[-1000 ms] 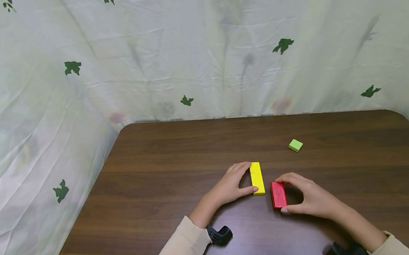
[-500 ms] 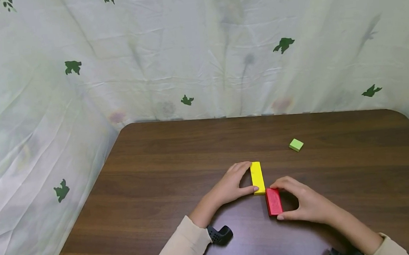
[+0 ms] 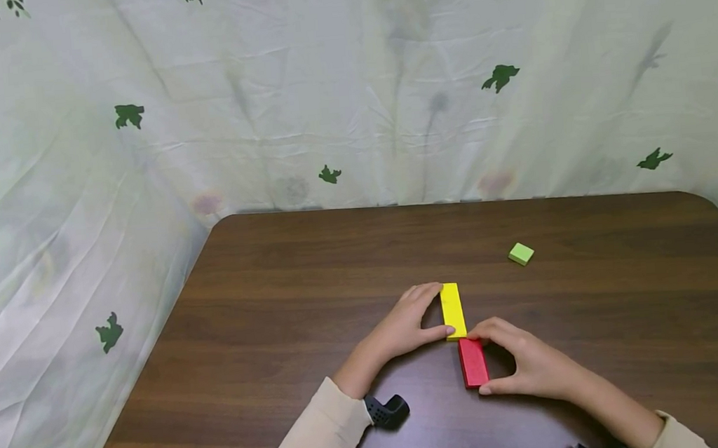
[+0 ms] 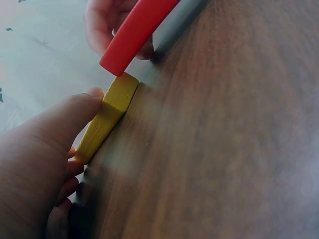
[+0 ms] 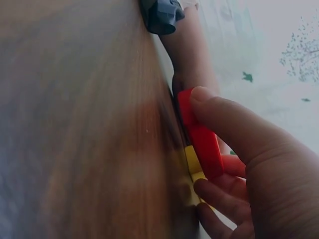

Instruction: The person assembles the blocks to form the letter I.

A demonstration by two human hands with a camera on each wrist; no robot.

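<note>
A yellow rectangular block (image 3: 452, 311) lies lengthwise on the table, its long side pointing away from me. My left hand (image 3: 399, 326) pinches it, thumb at the near end and fingertips at the far end. My right hand (image 3: 534, 363) grips a red rectangular block (image 3: 474, 362) by its two ends, between thumb and fingers. In the head view the red block's far end meets the near end of the yellow one. From the left wrist view the red block (image 4: 132, 37) stands higher than the yellow block (image 4: 109, 112), its lower corner right at the yellow block's end.
A small light-green block (image 3: 521, 253) sits farther back on the brown wooden table (image 3: 312, 270), right of the yellow block. Behind the table hangs a pale cloth (image 3: 347, 77) printed with green leaves. Black wrist cameras, such as the left one (image 3: 388, 413), jut out near the tabletop.
My right hand has brought the red block leftward and toward me, from beside the yellow block to its near end. The left hand and yellow block have stayed in place.
</note>
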